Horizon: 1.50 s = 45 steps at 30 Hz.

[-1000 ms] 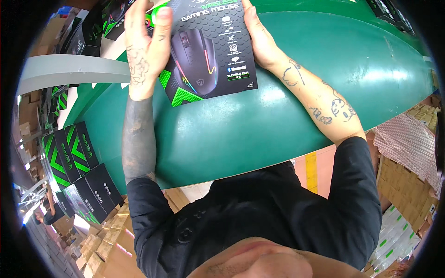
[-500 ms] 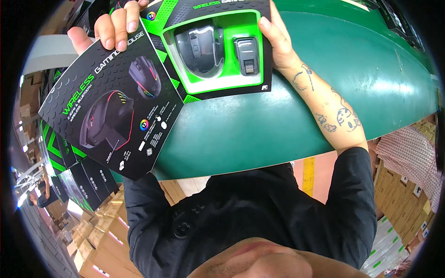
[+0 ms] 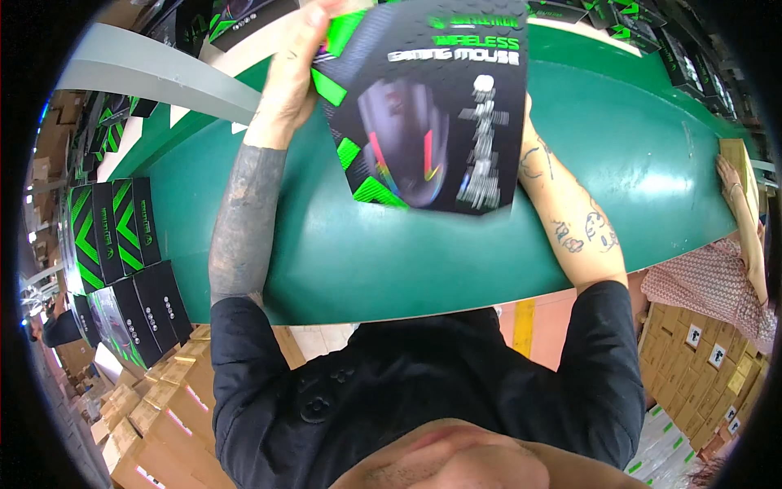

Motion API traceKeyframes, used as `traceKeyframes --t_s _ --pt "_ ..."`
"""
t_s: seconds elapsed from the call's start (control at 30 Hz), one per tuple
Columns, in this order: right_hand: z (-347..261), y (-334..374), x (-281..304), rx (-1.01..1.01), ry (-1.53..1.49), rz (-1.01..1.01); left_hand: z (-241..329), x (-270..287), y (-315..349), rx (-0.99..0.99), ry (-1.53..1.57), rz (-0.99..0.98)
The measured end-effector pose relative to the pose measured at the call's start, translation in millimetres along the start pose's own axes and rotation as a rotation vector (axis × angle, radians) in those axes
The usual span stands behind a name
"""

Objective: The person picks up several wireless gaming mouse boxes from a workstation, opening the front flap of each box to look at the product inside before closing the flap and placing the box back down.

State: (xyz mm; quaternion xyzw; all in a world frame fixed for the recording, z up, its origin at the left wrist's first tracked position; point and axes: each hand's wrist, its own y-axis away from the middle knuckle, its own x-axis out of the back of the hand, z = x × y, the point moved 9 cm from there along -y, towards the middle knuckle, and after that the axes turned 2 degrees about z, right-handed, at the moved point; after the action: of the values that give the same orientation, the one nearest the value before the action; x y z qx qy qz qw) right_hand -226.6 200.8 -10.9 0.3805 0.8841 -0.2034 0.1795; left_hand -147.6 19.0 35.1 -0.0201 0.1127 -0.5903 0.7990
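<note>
A black and green gaming mouse box [image 3: 423,106] is held up above the green table, its front cover lying over the window side. The cover carries a picture of a mouse and looks slightly smeared by motion. My left hand [image 3: 303,57] grips the box at its upper left edge, the fingertips partly cut off by the top of the view. At the right edge, my right hand [image 3: 529,110] supports the box; most of it is hidden behind the cardboard.
The green table [image 3: 358,261] curves around me. Several similar boxes [image 3: 122,244] are stacked at its left end, and more boxes [image 3: 635,24] line the far side. A grey metal arm [image 3: 155,69] crosses the upper left. At far right, a co-worker's hand [image 3: 727,173] touches a carton [image 3: 737,155].
The cover, open to the left before, has swung over the window with the mouse. My left hand moved right with it. A co-worker's arm and a carton appeared at far right.
</note>
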Motion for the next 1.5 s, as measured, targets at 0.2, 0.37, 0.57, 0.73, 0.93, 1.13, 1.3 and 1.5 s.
traceKeyframes --t_s 0.2,0.37,0.57,0.73,0.93,1.13,1.3,1.5 --pt "33 -10 60 -0.251 0.031 0.408 -25 5 16 0.239 0.244 0.106" --pt "33 4 23 -0.386 -0.224 0.117 45 37 94 0.112 0.241 0.395" --pt "25 3 6 -0.272 0.003 -0.118 224 188 332 -0.586 -0.234 1.205" --pt "22 1 7 -0.221 0.144 -0.141 281 274 471 -0.893 0.041 1.478" --pt "22 1 13 -0.197 0.208 -0.118 238 394 578 -0.783 0.120 1.856" --pt "22 4 14 -0.181 0.242 -0.131 215 399 538 -0.716 0.103 1.716" --pt "22 5 17 -0.195 0.279 -0.105 240 346 508 -0.219 -0.635 1.580" --pt "22 2 18 -0.223 0.275 -0.120 263 373 509 0.242 -1.747 1.500"
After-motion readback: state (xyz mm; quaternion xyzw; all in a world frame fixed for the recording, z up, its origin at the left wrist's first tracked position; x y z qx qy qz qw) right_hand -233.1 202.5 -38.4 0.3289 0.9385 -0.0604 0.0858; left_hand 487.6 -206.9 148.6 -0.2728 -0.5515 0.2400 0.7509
